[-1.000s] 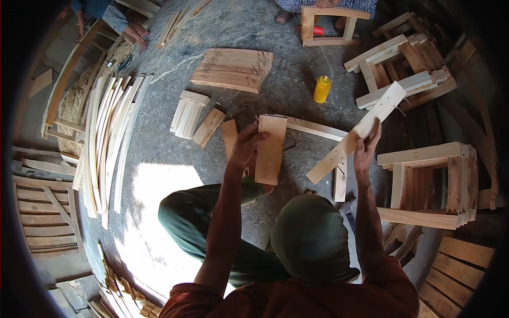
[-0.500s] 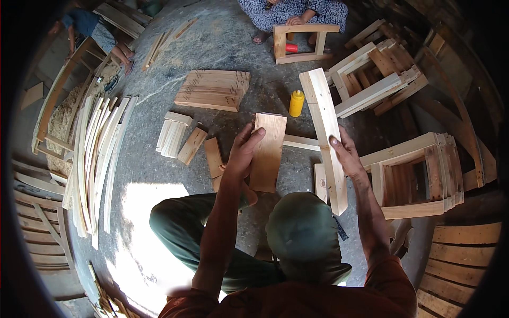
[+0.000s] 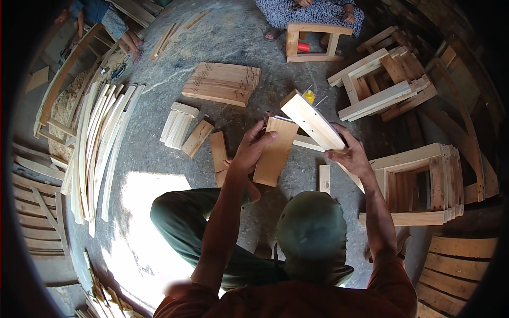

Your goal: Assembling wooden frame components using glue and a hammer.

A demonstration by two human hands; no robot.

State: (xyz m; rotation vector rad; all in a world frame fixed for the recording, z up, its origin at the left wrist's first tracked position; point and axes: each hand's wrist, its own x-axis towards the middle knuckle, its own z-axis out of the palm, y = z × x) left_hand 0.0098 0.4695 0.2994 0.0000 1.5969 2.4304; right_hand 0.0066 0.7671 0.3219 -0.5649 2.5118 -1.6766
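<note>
My left hand (image 3: 253, 150) is closed around a flat, short wooden board (image 3: 275, 153), thumb on its upper face. In my right hand (image 3: 350, 155) is a longer pale wooden piece (image 3: 312, 123) with small dark holes, slanted so its far end points up and left. That piece's side lies close to the far end of the board; whether they touch I cannot tell. Behind it a yellow bottle (image 3: 309, 96) shows only in part, with thin rod-like things next to it. A small wood block (image 3: 324, 178) lies on the floor below my right hand.
Stacked boards (image 3: 222, 82), a bundle of small pieces (image 3: 177, 126) and long curved strips (image 3: 101, 153) lie to the left. Assembled wooden frames (image 3: 419, 183) are piled at the right. Across from me a person sits behind another frame (image 3: 318, 57); another person is at far left.
The wooden piece in my right hand has swung from near upright to a left slant, its far end moving toward the board. The person opposite has lifted a hand off their frame.
</note>
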